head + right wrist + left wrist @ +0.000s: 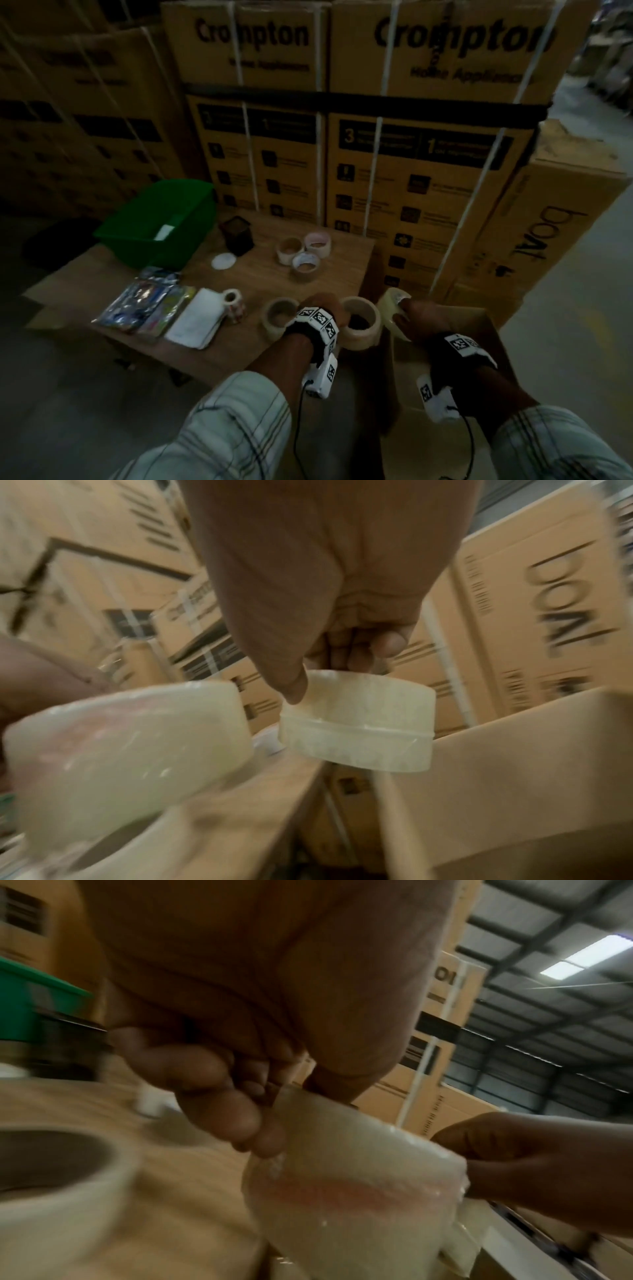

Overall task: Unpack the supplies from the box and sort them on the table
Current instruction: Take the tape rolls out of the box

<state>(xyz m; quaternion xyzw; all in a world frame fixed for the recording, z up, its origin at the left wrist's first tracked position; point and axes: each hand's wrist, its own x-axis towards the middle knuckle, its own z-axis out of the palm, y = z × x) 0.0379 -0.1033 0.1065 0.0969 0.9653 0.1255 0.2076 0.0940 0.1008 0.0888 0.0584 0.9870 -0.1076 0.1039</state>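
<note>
My left hand (320,303) pinches a large clear tape roll (361,322) over the right front corner of the wooden table (267,281). In the left wrist view my fingers (219,1096) and thumb grip that roll's rim (342,1177). Just to the right, my right hand (407,313) holds a second clear tape roll (394,301) above the open cardboard box (455,329). The right wrist view shows its thumb outside and fingers inside this roll (356,723). Another beige tape roll (281,315) lies on the table left of my left hand.
On the table sit a green bin (161,222), a black holder (237,234), three tape rolls (303,251), a white lid (223,262), shiny packets (144,301), a white stack (198,318) and a small roll (233,301). Stacked cartons (394,154) wall the back.
</note>
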